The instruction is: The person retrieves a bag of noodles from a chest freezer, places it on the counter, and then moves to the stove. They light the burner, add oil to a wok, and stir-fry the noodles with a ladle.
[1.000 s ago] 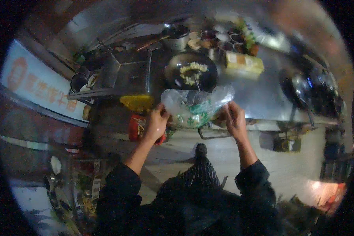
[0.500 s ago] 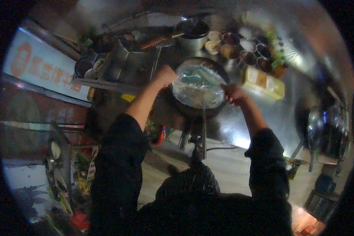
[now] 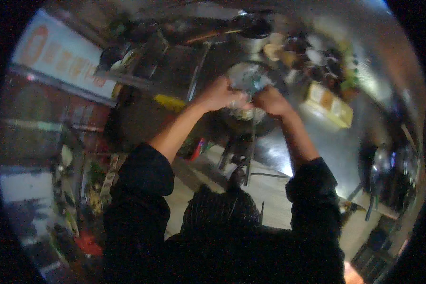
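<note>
Two hands meet over a dark wok (image 3: 244, 124) on a steel counter (image 3: 317, 146), both closed on a clear plastic bag (image 3: 248, 78). The left hand (image 3: 218, 94) grips the bag's near left edge with curled fingers; the right hand (image 3: 269, 100) pinches the right edge just beside it. Knuckles almost touch. The bag bulges up and away from the hands, pale and crumpled, with a greenish tint inside; what it holds is too blurred to tell. It hangs above the wok's far half, and the wok's long handle (image 3: 250, 156) runs back toward the person.

Right of the wok, a yellow rectangular box (image 3: 329, 105) lies on the counter, long side angled, with paler panels on top. Behind it stands a cluster of small round bowls (image 3: 312, 52), dark and tan, and past the bag a metal pot (image 3: 254, 37). A yellow flat package (image 3: 170, 102) sits left of the left wrist, at the counter's edge. Far left, a long white sign (image 3: 64, 59) with red-orange marks slants along a wall. Something red (image 3: 199, 147) shows low under the left forearm. At the right rim, ladles (image 3: 378, 170) hang by a dark pan. Both sleeves are black.
</note>
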The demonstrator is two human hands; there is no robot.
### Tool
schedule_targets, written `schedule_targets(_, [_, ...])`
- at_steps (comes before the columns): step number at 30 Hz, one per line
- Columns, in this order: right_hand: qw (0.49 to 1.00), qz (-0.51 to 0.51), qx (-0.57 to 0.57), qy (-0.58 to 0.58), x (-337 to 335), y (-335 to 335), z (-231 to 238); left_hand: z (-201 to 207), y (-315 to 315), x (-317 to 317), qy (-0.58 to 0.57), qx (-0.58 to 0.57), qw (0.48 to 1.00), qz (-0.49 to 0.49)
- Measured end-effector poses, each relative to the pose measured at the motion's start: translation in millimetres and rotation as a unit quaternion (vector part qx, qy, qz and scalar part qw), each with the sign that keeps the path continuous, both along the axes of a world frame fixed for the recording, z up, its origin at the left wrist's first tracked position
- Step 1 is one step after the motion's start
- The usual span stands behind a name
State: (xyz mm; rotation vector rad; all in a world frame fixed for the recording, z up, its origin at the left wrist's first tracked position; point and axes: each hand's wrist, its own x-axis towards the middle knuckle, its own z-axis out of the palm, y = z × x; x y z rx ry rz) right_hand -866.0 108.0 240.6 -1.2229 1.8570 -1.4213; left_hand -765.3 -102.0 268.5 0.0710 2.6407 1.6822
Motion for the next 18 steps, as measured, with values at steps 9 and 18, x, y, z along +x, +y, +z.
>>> schedule_targets(9, [0.947,-0.160,0.115,-0.255,105.0,106.5,-41.1,-86.8,-179.5,233.3,-0.143,-0.020,0.919,0.367])
schedule_targets(18, [0.899,-0.324,0.267,0.124,236.5,61.4,-97.8,-269.6,-198.1,295.3,-0.218,0.400,0.846,0.276])
